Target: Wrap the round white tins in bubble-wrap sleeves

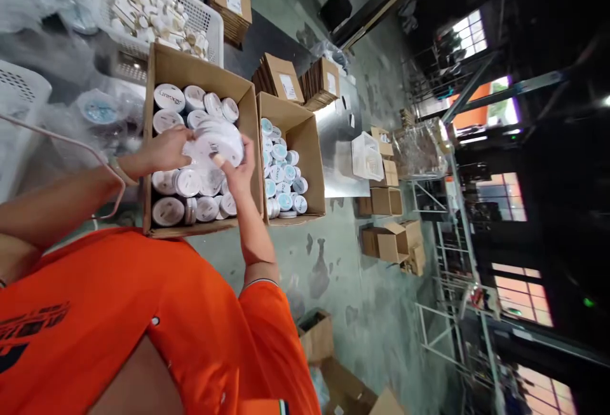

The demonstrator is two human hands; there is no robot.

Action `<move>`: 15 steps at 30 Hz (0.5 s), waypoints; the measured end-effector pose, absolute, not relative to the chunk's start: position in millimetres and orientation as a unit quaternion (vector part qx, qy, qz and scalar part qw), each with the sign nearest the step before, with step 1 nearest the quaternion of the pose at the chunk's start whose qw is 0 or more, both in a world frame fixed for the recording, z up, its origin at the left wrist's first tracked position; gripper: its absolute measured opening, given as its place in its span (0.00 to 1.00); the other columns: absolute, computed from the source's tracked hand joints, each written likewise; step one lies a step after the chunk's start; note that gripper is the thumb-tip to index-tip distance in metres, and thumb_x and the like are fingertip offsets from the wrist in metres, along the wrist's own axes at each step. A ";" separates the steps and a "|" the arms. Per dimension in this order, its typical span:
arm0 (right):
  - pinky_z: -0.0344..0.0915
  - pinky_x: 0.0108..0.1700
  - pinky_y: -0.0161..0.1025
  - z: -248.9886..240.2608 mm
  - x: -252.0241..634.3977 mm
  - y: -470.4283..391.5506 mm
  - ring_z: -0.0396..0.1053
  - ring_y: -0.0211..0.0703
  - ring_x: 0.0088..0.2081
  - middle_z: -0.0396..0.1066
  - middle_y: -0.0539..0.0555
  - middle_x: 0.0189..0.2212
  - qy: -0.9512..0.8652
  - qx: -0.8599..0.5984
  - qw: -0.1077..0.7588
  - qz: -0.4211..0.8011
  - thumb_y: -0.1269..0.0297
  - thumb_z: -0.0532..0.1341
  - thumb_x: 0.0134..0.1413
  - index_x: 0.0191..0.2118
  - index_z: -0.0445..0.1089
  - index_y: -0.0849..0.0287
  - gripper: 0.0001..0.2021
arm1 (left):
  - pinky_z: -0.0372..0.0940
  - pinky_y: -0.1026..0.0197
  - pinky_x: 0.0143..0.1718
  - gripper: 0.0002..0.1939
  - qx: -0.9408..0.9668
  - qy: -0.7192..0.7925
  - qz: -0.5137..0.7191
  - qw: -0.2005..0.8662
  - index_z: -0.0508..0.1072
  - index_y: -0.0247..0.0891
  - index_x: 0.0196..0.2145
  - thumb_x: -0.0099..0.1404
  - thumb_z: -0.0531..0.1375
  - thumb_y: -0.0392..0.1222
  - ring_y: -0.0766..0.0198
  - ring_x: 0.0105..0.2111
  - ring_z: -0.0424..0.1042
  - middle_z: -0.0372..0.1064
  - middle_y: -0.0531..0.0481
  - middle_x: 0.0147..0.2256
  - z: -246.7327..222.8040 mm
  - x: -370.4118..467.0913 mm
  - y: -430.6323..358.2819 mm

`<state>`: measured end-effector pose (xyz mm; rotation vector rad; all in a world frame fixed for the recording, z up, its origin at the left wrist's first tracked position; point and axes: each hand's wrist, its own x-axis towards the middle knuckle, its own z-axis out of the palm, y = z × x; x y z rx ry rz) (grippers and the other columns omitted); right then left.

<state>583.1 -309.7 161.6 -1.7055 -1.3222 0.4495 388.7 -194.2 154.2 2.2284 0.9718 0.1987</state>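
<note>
White round tubs [220,143] — stacked, held btwn both hands; left hand [168,148] pinching one side, right hand [241,166] clasping the other w/ thumb on top; all above open carton [204,74] at tabletop's [281,40] near edge; second carton [305,157] just beside — w/ blue-white lids [284,187].
</note>
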 end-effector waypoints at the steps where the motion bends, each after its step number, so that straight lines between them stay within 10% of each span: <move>1: 0.71 0.60 0.48 153.7 571.6 -306.8 0.71 0.51 0.56 0.72 0.61 0.56 -0.550 -0.707 0.416 0.159 0.52 0.72 0.58 0.61 0.67 0.59 0.30 | 0.67 0.48 0.63 0.27 0.849 0.384 0.093 0.351 0.73 0.26 0.58 0.60 0.64 0.35 0.47 0.56 0.71 0.70 0.35 0.56 153.7 389.4 -195.8; 9: 0.65 0.60 0.57 161.0 533.0 -289.3 0.66 0.63 0.60 0.70 0.70 0.57 -0.631 -0.775 0.023 0.033 0.64 0.65 0.64 0.67 0.69 0.63 0.27 | 0.57 0.45 0.72 0.41 0.827 0.365 0.170 0.392 0.68 0.30 0.68 0.55 0.59 0.26 0.47 0.70 0.62 0.63 0.34 0.69 168.4 399.4 -224.0; 15: 0.61 0.66 0.67 205.1 549.4 -290.7 0.54 0.68 0.72 0.58 0.71 0.68 -0.602 -0.762 0.239 0.010 0.56 0.53 0.73 0.72 0.63 0.57 0.27 | 0.63 0.53 0.68 0.42 0.759 0.409 0.246 0.443 0.76 0.29 0.65 0.51 0.62 0.23 0.45 0.65 0.70 0.71 0.38 0.63 229.8 360.0 -146.3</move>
